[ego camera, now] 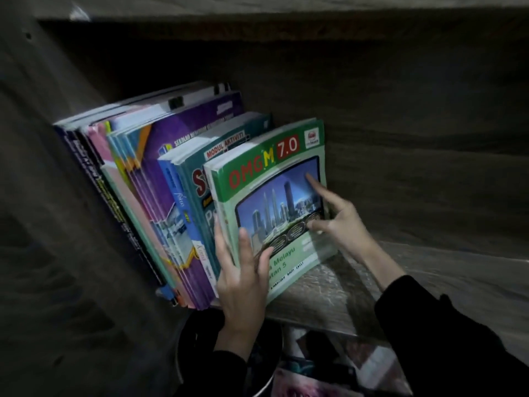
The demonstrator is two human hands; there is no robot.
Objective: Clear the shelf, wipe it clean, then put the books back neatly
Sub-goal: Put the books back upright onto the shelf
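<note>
Late stage, judged: books (171, 179) stand in a row at shelf (429, 270) left. Both hands, left hand (243, 279) and right hand (343, 219), spread flat on green workbook (274, 196), gripping nothing; rest of shelf bare.

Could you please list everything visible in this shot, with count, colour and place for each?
Green book: one, green cover with a city skyline picture, rightmost in the row, leaning left on the others.
Teal book: one, teal with red lettering, just left of the green book.
Blue book: one, blue, left of the teal book.
Purple books: several, exact count unclear, purple, middle of the row.
Dark books: a few, dark blue or black, far left against the side wall.
Shelf: one, grey-brown wood grain, bare to the right of the books.
Round dark object: one, black, below the shelf edge; identity unclear.
Left hand: on the green book's lower front edge.
Right hand: fingers on the green book's cover.
</note>
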